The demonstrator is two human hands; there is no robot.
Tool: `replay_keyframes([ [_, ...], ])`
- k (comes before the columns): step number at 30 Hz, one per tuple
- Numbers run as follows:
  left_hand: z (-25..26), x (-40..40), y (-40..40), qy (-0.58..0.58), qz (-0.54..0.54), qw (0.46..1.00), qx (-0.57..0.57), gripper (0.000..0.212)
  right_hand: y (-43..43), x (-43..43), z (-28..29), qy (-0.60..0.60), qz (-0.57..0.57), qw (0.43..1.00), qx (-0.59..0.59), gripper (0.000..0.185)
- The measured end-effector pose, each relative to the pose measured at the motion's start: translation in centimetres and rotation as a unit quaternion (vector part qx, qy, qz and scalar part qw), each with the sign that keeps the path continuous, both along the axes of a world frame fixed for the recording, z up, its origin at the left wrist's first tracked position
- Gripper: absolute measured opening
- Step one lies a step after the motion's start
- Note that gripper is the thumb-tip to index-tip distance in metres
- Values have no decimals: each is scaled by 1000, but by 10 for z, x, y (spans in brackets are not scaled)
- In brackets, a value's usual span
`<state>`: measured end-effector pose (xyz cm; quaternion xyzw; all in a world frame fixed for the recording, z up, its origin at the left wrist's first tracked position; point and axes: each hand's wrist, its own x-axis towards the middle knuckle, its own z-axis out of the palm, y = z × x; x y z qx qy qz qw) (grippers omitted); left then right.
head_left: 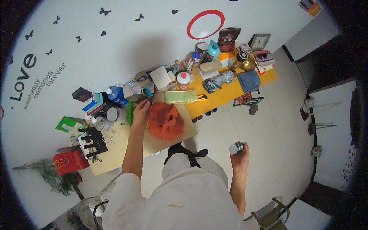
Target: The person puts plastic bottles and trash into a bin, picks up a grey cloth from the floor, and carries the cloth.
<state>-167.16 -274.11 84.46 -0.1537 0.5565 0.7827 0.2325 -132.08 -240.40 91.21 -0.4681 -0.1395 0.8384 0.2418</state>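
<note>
My right hand (241, 158) is wrapped around a small bottle (237, 148) with a white lid, out over the tiled floor. At the table, my left hand (141, 111) reaches beside a crumpled red plastic bag (166, 122). Its fingertips are close to a dark item and a small blue object (147, 92); whether they grip anything cannot be told. To the right of that hand lie a yellow-green packet (181, 97) and a yellow and black utility knife (202, 97). Behind the packet stands a white bottle (183, 81) with a red cap.
A blue bottle (117, 95), round tins (104, 123) and a black-antennaed router (92, 141) crowd the table's left. Toward the right are a grey plastic bundle (218, 82), folded blue cloth (249, 81) and a clock (260, 42). A fan (92, 207) stands lower left, a chair (271, 215) lower right.
</note>
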Motion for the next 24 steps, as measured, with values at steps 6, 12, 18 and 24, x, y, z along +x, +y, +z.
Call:
replay_keyframes([
  [6,-30,-11,42,12,-46,998,-38,26,8,13,1,7,-35,999,-1,20],
  [12,-47,-3,25,4,-28,999,-27,26,7,12,-7,5,-22,1000,-1,20],
  [18,7,42,5,33,2,989,-144,31,21,16,-18,-22,123,992,30,25],
  [24,31,77,30,113,95,984,-95,28,69,22,-34,63,137,988,13,26],
])
